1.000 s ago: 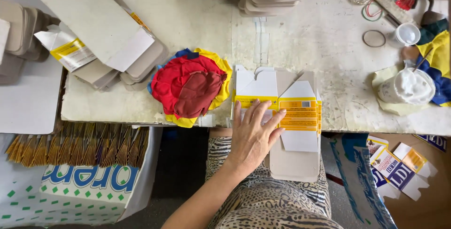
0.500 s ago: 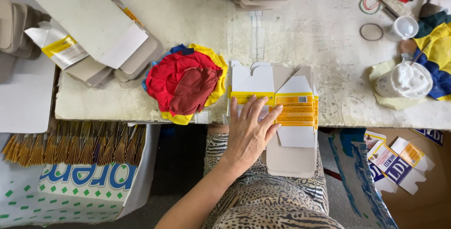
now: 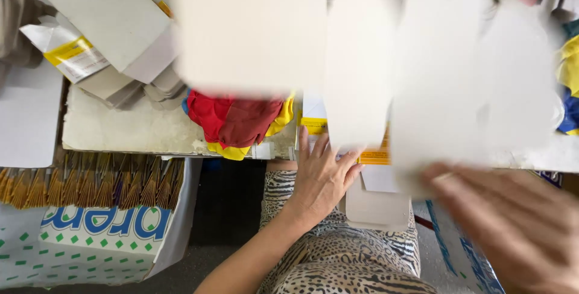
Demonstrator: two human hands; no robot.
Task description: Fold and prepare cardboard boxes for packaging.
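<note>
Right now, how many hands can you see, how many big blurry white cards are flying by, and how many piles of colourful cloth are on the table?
Hands: 2, the left hand pressing on the flat carton and the blurred right hand.
Blurry white card: 1, as far as the blur shows.
Cloth pile in red, yellow and blue: 1.
Total: 4.

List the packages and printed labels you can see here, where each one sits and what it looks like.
Flat carton: under the left hand at the table edge; white card, yellow band.
Blank white card: blurred, raised by the right hand.
Folded cartons: stacked top left; white and grey, yellow label.
Printed sack: lower left; white, blue lettering, green marks.
</note>
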